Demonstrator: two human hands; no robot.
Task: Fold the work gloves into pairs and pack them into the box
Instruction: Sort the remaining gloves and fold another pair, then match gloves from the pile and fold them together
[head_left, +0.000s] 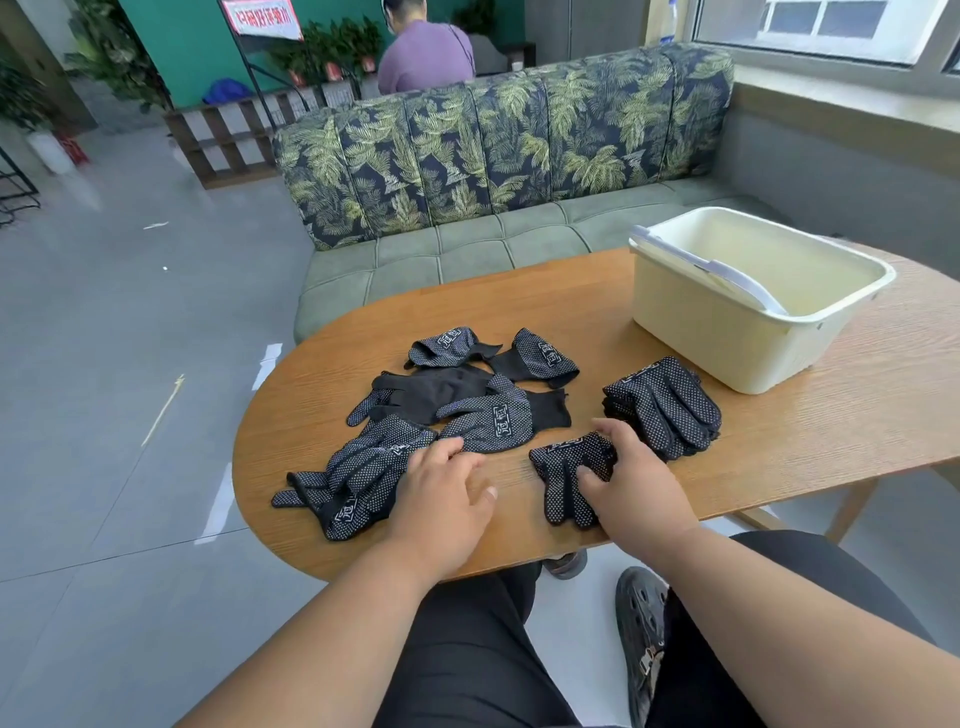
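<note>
Still sorting: nothing showing yet inside the cream box (670, 306) at far right. Right hand (631, 486) gripping a dotted glove (563, 473) at the near table (779, 467) edge; left hand (447, 491) resting flat-fingered beside the loose gloves (457, 400), roughly six. One stack (667, 405) waiting beside the box.

Wooden table (597, 312), rounded at the 9 o'clock end. Cream box (748, 332) at 2 o'clock, open on top. Neat stack of dotted black gloves (670, 405) just beside the box, toward 4 o'clock. Loose pile of gloves (467, 395) in the middle. Another bunch of gloves (353, 478) at 8 o'clock. One flat glove (566, 478) at 6 o'clock, near the table edge.
</note>
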